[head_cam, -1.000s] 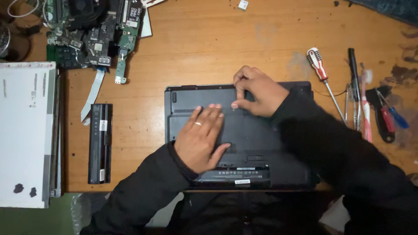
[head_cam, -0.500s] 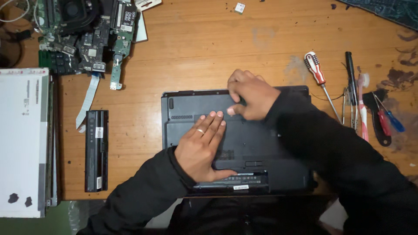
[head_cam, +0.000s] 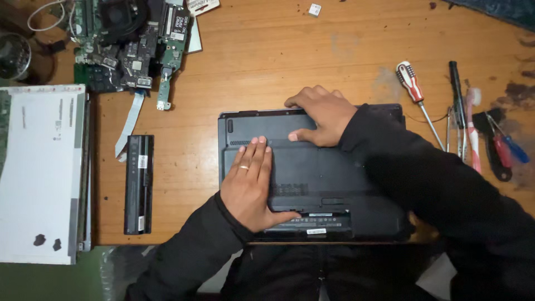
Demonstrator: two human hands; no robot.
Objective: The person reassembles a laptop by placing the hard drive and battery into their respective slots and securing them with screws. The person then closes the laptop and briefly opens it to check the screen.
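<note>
Head view: laptop (head_cam: 329,178) upside down, bottom up, at near edge of desk (head_cam: 267,72), centre. Left hand (head_cam: 251,187) flat on base panel, fingers together and straight, thumb out toward battery bay; grip spread, pinching nothing. Right hand (head_cam: 323,114) at far edge of laptop, fingers curled over rim, thumb pressing on panel; grip half-curled, nothing held. Battery (head_cam: 139,184) lying just left of laptop, apart. White screen panel (head_cam: 39,173) at far left. Circuit boards (head_cam: 128,44) top left, ribbon cable (head_cam: 129,122) trailing down. Right side: red-white screwdriver (head_cam: 412,83), black pen-like tool (head_cam: 456,92), small screwdrivers (head_cam: 504,147), all well apart from hands.
</note>
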